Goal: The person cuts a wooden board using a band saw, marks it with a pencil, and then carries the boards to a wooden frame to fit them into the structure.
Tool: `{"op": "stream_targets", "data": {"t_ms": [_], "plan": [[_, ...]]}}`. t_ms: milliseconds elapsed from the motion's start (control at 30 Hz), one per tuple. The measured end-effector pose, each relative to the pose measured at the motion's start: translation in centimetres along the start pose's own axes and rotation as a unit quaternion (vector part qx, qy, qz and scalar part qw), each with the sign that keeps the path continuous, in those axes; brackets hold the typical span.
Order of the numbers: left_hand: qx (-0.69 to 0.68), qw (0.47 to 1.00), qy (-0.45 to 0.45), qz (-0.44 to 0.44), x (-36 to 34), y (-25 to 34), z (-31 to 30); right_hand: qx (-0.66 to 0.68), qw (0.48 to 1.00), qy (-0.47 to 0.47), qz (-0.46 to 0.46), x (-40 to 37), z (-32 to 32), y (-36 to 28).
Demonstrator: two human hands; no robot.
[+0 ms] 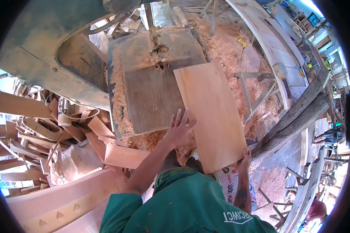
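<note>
A wide, flat wooden board (214, 112) lies slantwise in front of my body, its far end over the bandsaw table (151, 101). My right hand (244, 160) grips the board's near right corner. Fingers spread, my left hand (179, 130) is held at the board's left edge, with the thumb right at that edge. Beyond the far end of the board, the saw's blade guide (159, 54) comes down to the table, to the left of the board.
The bandsaw's large body (46, 46) fills the upper left. Curved wood offcuts (39, 132) pile up on the left. Sawdust (221, 42) covers the floor beyond the table. A trestle (256, 89) and a heavy timber beam (295, 112) stand to the right. Another person (317, 209) shows at the lower right.
</note>
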State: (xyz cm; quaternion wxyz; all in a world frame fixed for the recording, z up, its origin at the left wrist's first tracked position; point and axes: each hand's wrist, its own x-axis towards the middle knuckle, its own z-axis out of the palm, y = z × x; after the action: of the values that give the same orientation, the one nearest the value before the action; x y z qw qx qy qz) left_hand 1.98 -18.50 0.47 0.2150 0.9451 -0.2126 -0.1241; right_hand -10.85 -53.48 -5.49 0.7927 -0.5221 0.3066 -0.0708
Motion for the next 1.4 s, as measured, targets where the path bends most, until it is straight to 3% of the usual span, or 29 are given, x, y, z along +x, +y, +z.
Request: {"op": "stream_targets", "data": {"t_ms": [33,167,233,267,333,367,433,533,667,733,767,833,867,933,967,1000,1033,1067,1100,1133,1200,1233,1300,1333,1400], "plan": [[0.03,0.996,-0.076,0.028,-0.4,0.6,-0.5,-0.003,1.0,-0.01,-0.007,0.2,-0.8,-0.2],[0.114,0.989,-0.079,0.058,-0.6,1.5,2.4,-0.025,1.0,-0.007,-0.002,0.6,-2.6,-1.0],[0.185,0.981,0.02,0.05,-0.9,2.0,4.3,-0.047,0.999,-0.021,0.015,0.6,-3.0,-1.5],[0.18,0.982,0.012,0.059,-1.2,2.5,4.8,-0.041,0.999,-0.01,-0.006,1.0,-3.5,-0.9],[0.019,0.998,-0.043,-0.044,-2.2,4.1,3.5,-0.065,0.998,0.009,-0.024,2.5,-5.2,0.8],[0.01,0.997,-0.066,-0.037,-3.1,4.2,4.3,-0.093,0.995,0.011,-0.018,2.8,-6.3,1.0],[0.016,0.999,0.031,-0.024,-3.9,3.6,5.3,-0.053,0.998,0.002,-0.023,1.4,-3.6,-0.4],[0.01,0.997,-0.009,-0.082,-4.8,3.5,5.3,-0.034,0.999,0.02,0.017,0.4,-1.1,-1.0],[-0.02,0.996,0.031,-0.077,-6.5,3.5,5.2,-0.032,0.999,-0.001,0.036,-0.1,-0.4,-0.5],[-0.308,0.943,0.028,-0.125,-8.1,4.6,4.7,-0.064,0.994,-0.035,0.079,-0.5,-1.3,0.8],[-0.305,0.943,0.034,-0.129,-8.8,5.3,5.1,-0.064,0.994,-0.043,0.08,-1.1,-1.4,1.4],[-0.539,0.822,0.028,-0.184,-10.5,6.5,6.3,-0.119,0.983,-0.087,0.107,-3.4,0.0,2.2],[-0.538,0.821,0.035,-0.187,-11.3,6.3,6.6,-0.12,0.982,-0.095,0.107,-4.4,0.6,2.5],[-0.476,0.801,0.082,-0.354,-12.7,4.6,6.9,-0.205,0.938,-0.183,0.212,-5.7,1.5,2.5],[-0.541,0.736,0.12,-0.389,-13.4,2.9,7.1,-0.206,0.937,-0.184,0.211,-5.5,1.9,2.3],[-0.6,0.662,0.156,-0.421,-14.2,1.4,7.2,-0.285,0.896,-0.273,0.204,-5.2,2.3,2.1],[-0.602,0.659,0.158,-0.423,-14.5,0.8,6.8,-0.361,0.838,-0.36,0.194,-5.0,2.9,1.7],[-0.587,0.649,0.232,-0.425,-14.5,0.0,6.2,-0.363,0.835,-0.365,0.195,-4.6,4.1,1.6],[-0.567,0.636,0.306,-0.424,-14.2,-0.7,5.7,-0.29,0.876,-0.344,0.176,-4.2,6.0,1.5],[-0.566,0.632,0.314,-0.425,-13.6,-2.0,6.3,-0.213,0.909,-0.322,0.154,-3.7,7.9,1.4],[-0.642,0.524,0.417,-0.374,-12.5,-4.3,7.4,-0.19,0.917,-0.331,0.119,-1.8,11.8,1.0],[-0.64,0.52,0.427,-0.371,-12.5,-4.2,7.4,-0.163,0.926,-0.331,0.084,-1.2,13.4,0.9],[-0.559,0.621,0.37,-0.406,-11.9,-2.7,7.5,-0.211,0.912,-0.336,0.109,-1.8,14.1,1.8],[-0.559,0.616,0.383,-0.402,-11.9,-1.4,7.4,-0.26,0.898,-0.327,0.136,-1.9,14.3,2.1],[-0.533,0.686,0.382,-0.314,-12.5,1.5,7.4,-0.266,0.885,-0.346,0.163,-2.4,14.9,2.7]]}}
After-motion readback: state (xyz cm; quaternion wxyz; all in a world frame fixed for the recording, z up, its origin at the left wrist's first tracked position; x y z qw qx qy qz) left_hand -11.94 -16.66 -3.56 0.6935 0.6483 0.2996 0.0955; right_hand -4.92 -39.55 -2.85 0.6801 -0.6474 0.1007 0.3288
